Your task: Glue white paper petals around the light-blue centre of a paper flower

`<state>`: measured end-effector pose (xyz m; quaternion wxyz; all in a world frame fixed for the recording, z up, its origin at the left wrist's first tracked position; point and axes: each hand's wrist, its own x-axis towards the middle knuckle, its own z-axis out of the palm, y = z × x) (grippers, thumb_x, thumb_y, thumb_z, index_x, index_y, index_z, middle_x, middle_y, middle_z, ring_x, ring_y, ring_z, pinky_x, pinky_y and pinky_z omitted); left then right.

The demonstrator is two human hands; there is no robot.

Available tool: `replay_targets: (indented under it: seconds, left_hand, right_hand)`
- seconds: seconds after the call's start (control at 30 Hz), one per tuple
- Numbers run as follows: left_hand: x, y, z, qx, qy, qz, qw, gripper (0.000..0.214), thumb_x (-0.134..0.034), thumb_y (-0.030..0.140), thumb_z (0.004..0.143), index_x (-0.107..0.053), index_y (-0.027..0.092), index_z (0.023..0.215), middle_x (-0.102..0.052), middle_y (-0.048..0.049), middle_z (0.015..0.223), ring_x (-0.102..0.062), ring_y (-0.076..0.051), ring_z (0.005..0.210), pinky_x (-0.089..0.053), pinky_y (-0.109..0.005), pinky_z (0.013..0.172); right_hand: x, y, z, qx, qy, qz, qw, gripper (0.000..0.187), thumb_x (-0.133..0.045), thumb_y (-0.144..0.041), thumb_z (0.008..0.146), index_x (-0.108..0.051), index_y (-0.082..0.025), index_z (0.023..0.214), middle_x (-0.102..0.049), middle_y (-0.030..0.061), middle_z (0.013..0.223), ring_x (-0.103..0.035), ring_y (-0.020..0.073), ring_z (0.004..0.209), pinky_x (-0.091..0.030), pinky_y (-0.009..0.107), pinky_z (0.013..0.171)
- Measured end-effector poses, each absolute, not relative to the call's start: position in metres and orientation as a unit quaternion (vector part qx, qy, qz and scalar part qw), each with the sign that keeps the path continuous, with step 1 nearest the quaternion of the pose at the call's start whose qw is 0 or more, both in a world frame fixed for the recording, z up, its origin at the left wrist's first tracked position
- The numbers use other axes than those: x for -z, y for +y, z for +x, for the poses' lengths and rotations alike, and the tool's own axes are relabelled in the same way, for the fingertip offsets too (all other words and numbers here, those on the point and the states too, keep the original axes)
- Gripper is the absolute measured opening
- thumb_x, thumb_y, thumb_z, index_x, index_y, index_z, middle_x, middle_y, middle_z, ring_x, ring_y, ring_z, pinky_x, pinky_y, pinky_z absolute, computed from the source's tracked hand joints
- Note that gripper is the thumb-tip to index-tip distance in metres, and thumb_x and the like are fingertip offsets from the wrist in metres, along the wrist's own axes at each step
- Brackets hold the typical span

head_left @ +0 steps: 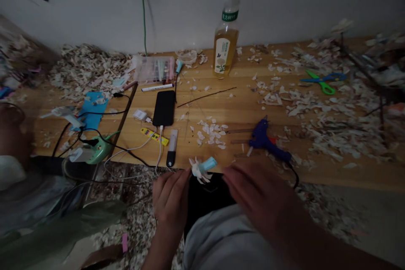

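The big wooden worktop (240, 105) is covered with white flakes. The right hand (253, 194) is blurry, so I cannot tell if its fingers are apart or together. The left hand (172, 200) is beside it, just in front of the worktop's near edge. A blue glue gun (264, 139) lies close by. The left fingers are pinched on a little blue stick (204, 166) with white petals at one end. I think a still hold and a soft pinch are best, so the petals stay unsquashed.
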<state>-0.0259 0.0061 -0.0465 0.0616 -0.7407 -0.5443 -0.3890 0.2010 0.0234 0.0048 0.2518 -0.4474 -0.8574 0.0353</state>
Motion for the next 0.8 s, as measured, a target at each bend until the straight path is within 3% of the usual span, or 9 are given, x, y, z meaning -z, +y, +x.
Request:
replay_targets:
  seconds: [0.1, 0.23, 0.33, 0.43, 0.57, 0.67, 0.8]
  left_hand:
    - [0.047, 0.012, -0.036, 0.406, -0.549, -0.727, 0.072, 0.026, -0.068, 0.003, 0.083, -0.070, 0.018, 0.104, -0.076, -0.0052, 0.087, -0.067, -0.016, 0.079, -0.054, -0.031, 0.077]
    - [0.053, 0.017, -0.047, 0.411, -0.588, -0.697, 0.012, 0.020, -0.065, 0.009, 0.087, -0.070, 0.019, 0.103, -0.074, -0.0041, 0.089, -0.068, -0.015, 0.080, -0.054, -0.027, 0.076]
    - [0.056, 0.017, -0.047, 0.414, -0.614, -0.670, -0.045, 0.015, -0.063, 0.013, 0.089, -0.070, 0.021, 0.100, -0.074, -0.0032, 0.088, -0.069, -0.015, 0.080, -0.055, -0.026, 0.074]
    - [0.055, 0.017, -0.045, 0.426, -0.607, -0.667, -0.061, 0.017, -0.062, 0.012, 0.089, -0.071, 0.021, 0.100, -0.074, -0.0028, 0.087, -0.069, -0.014, 0.080, -0.055, -0.025, 0.074]
    - [0.054, 0.017, -0.041, 0.437, -0.599, -0.669, -0.057, 0.020, -0.062, 0.010, 0.088, -0.070, 0.021, 0.102, -0.073, -0.0028, 0.088, -0.068, -0.014, 0.081, -0.055, -0.025, 0.075]
    - [0.053, 0.018, -0.039, 0.433, -0.603, -0.667, -0.063, 0.019, -0.062, 0.009, 0.087, -0.070, 0.021, 0.099, -0.073, -0.0026, 0.088, -0.068, -0.014, 0.081, -0.055, -0.026, 0.075]
    - [0.048, 0.019, -0.036, 0.435, -0.600, -0.668, -0.065, 0.019, -0.062, 0.009, 0.087, -0.070, 0.022, 0.099, -0.073, -0.0025, 0.088, -0.068, -0.015, 0.082, -0.056, -0.027, 0.075]
  right_hand:
    - [0.019, 0.048, 0.243, 0.014, -0.797, -0.563, 0.217, 0.024, -0.052, -0.027, 0.098, -0.061, -0.016, 0.117, -0.066, 0.0125, 0.109, -0.061, 0.0275, 0.102, -0.052, 0.044, 0.090]
    - [0.068, 0.087, 0.300, 0.020, -0.763, -0.644, 0.052, 0.039, -0.051, -0.041, 0.096, -0.062, -0.007, 0.113, -0.063, 0.0198, 0.102, -0.059, 0.0361, 0.102, -0.051, 0.051, 0.085]
    - [0.094, 0.098, 0.321, -0.031, -0.779, -0.622, 0.066, 0.047, -0.049, -0.052, 0.096, -0.062, -0.011, 0.114, -0.064, 0.0170, 0.100, -0.061, 0.0323, 0.096, -0.051, 0.046, 0.082]
    - [0.102, 0.093, 0.329, -0.005, -0.813, -0.578, 0.073, 0.051, -0.053, -0.058, 0.092, -0.062, -0.014, 0.114, -0.064, 0.0165, 0.098, -0.062, 0.0325, 0.092, -0.050, 0.045, 0.079]
    - [0.105, 0.087, 0.334, -0.014, -0.822, -0.565, 0.066, 0.038, -0.060, -0.039, 0.092, -0.060, -0.013, 0.120, -0.064, 0.0163, 0.102, -0.064, 0.0301, 0.090, -0.051, 0.042, 0.078]
    - [0.098, 0.089, 0.333, -0.069, -0.815, -0.565, 0.109, 0.026, -0.055, -0.031, 0.093, -0.063, -0.015, 0.113, -0.065, 0.0139, 0.102, -0.066, 0.0259, 0.089, -0.052, 0.036, 0.077]
    - [0.062, 0.085, 0.320, -0.100, -0.756, -0.621, 0.179, 0.028, -0.058, -0.028, 0.090, -0.060, -0.015, 0.115, -0.065, 0.0157, 0.106, -0.066, 0.0283, 0.095, -0.054, 0.038, 0.080]
